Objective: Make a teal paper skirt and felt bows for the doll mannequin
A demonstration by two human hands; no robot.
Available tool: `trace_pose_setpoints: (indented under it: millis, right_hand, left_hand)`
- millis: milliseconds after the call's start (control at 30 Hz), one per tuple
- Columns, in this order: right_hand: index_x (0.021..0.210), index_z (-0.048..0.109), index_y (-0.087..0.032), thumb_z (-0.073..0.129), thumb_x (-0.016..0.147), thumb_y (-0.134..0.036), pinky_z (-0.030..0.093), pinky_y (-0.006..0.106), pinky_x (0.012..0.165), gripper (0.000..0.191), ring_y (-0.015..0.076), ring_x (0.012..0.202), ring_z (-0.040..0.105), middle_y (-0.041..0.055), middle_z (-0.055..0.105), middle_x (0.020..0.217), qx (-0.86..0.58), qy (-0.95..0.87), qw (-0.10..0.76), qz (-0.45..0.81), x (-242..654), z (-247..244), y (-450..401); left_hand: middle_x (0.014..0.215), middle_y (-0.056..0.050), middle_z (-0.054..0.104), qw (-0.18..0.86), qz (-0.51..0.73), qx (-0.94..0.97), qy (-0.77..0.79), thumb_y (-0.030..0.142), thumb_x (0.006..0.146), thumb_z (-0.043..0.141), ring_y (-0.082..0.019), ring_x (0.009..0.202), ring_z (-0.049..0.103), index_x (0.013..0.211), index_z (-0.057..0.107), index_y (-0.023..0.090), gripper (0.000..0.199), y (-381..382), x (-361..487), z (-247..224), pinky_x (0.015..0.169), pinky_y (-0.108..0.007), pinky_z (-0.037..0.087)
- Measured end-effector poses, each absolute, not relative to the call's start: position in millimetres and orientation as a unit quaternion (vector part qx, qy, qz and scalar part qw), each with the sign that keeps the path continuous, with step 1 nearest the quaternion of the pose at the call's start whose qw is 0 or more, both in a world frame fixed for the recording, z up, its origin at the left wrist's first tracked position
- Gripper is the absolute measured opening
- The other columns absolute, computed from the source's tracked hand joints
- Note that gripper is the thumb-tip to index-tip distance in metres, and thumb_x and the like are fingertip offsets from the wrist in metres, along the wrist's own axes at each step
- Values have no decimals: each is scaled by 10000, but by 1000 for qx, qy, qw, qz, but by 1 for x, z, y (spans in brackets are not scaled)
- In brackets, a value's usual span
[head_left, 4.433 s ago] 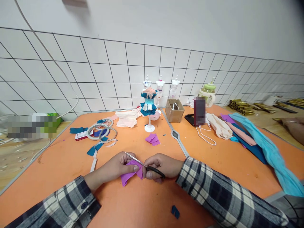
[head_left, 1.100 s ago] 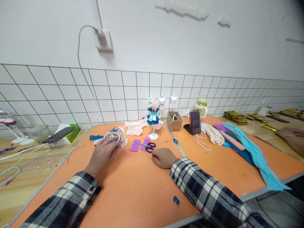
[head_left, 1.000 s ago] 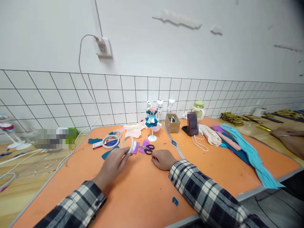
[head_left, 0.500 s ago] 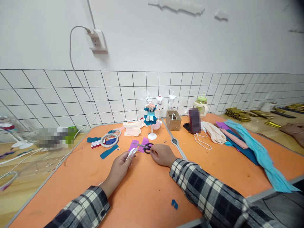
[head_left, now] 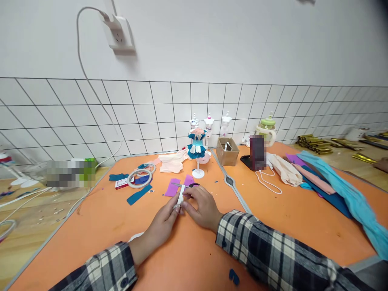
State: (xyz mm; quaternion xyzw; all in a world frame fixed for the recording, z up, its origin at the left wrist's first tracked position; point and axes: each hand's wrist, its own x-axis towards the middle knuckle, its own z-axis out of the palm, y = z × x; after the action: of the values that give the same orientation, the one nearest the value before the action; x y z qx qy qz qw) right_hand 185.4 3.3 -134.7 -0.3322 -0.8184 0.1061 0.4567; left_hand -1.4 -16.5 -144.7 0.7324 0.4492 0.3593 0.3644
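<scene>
A small white strip (head_left: 181, 195), its material hard to make out, stands up between my two hands. My left hand (head_left: 166, 216) pinches its lower end. From the right, my right hand (head_left: 202, 205) has its thumb and fingers closed at the strip's side and base. Just behind the fingers lie scissors (head_left: 194, 185) with dark handles, partly covered by the strip and my right hand; their blades point left over purple fabric pieces (head_left: 172, 187). Farther back, a doll-sized dress form (head_left: 197, 149) wears a teal and white ruffled dress.
Rolls of white tape (head_left: 139, 178) and a teal strip (head_left: 139, 195) lie to the left. At the back stand a small cardboard box (head_left: 227, 152), a dark phone (head_left: 257, 152) and a green-lidded bottle (head_left: 266, 129). Long fabric pieces (head_left: 333, 182) lie at right. Another person's hand (head_left: 382, 164) shows at the far right edge.
My right hand has left the scissors' handles and come to the white strip. My left hand has moved right, bringing the strip upright. The view has shifted slightly.
</scene>
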Motion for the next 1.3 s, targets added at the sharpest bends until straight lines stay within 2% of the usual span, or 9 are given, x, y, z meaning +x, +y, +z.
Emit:
trace_pose_setpoints:
  millis: [100, 200, 433, 600, 733, 933, 1033, 1133, 1300]
  right_hand:
    - [1022, 592, -223, 660, 844, -296, 430, 337, 819, 205, 213, 903, 555, 40, 646, 942, -336, -820, 448, 114, 180, -135, 10]
    - [990, 611, -227, 671, 842, -295, 430, 338, 835, 174, 212, 920, 557, 39, 653, 951, -331, -828, 436, 119, 182, -132, 10]
    - [1149, 607, -215, 557, 863, -185, 442, 354, 897, 291, 209, 992, 563, 64, 655, 1057, -253, -864, 416, 128, 193, -126, 5]
    - [1039, 651, -195, 551, 901, -188, 460, 328, 823, 170, 194, 927, 600, 64, 686, 978, -254, -862, 420, 125, 197, -132, 15]
    - [970, 666, -199, 619, 903, -225, 451, 307, 799, 85, 179, 881, 610, 38, 714, 931, -268, -861, 413, 124, 198, -135, 16]
    - [867, 677, -204, 708, 827, -174, 435, 274, 763, 58, 157, 794, 600, -1, 711, 830, -276, -851, 416, 161, 195, -132, 7]
    - [842, 681, -207, 709, 816, -148, 426, 260, 753, 70, 147, 780, 594, -9, 699, 804, -285, -848, 406, 187, 194, -131, 5]
    - [818, 688, -203, 708, 822, -163, 413, 251, 725, 45, 141, 759, 582, -12, 682, 777, -297, -843, 396, 212, 194, -130, 6]
    - [807, 686, -191, 672, 843, -151, 402, 219, 657, 56, 115, 694, 553, -21, 645, 741, -318, -809, 406, 283, 194, -129, 7]
  left_hand:
    - [1399, -108, 557, 384, 347, 740, 430, 412, 951, 418, -308, 1354, 436, 1479, 384, 238, 557, -15, -5, -146, 1112, -485, 366]
    - [1440, -103, 527, 436, 341, 734, 393, 430, 908, 490, -332, 1377, 408, 1471, 401, 251, 597, -17, -5, -139, 1097, -483, 394]
    - [1147, -91, 713, 454, 359, 673, 460, 518, 923, 478, -272, 1008, 662, 1333, 551, 218, 514, -17, -2, -132, 914, -403, 536]
    - [1345, -112, 619, 470, 362, 651, 473, 522, 889, 539, -301, 1248, 552, 1403, 487, 180, 620, -16, -5, -143, 1029, -413, 470]
    - [1329, -102, 631, 473, 338, 677, 451, 459, 903, 518, -301, 1295, 512, 1400, 498, 185, 568, -17, -5, -144, 1056, -422, 442]
    - [1026, -73, 700, 408, 311, 746, 425, 291, 887, 454, -247, 996, 638, 1308, 524, 178, 441, -25, -3, -134, 905, -373, 509]
    - [996, -62, 668, 378, 277, 774, 426, 326, 912, 459, -219, 888, 624, 1201, 527, 192, 326, -30, 0, -128, 781, -322, 518]
    - [1014, -62, 667, 329, 251, 782, 466, 384, 964, 415, -219, 897, 626, 1125, 525, 208, 262, -31, 4, -124, 784, -324, 498]
    - [796, -25, 650, 254, 219, 812, 477, 362, 999, 312, -213, 757, 631, 1119, 536, 208, 297, -28, 5, -121, 723, -325, 495]
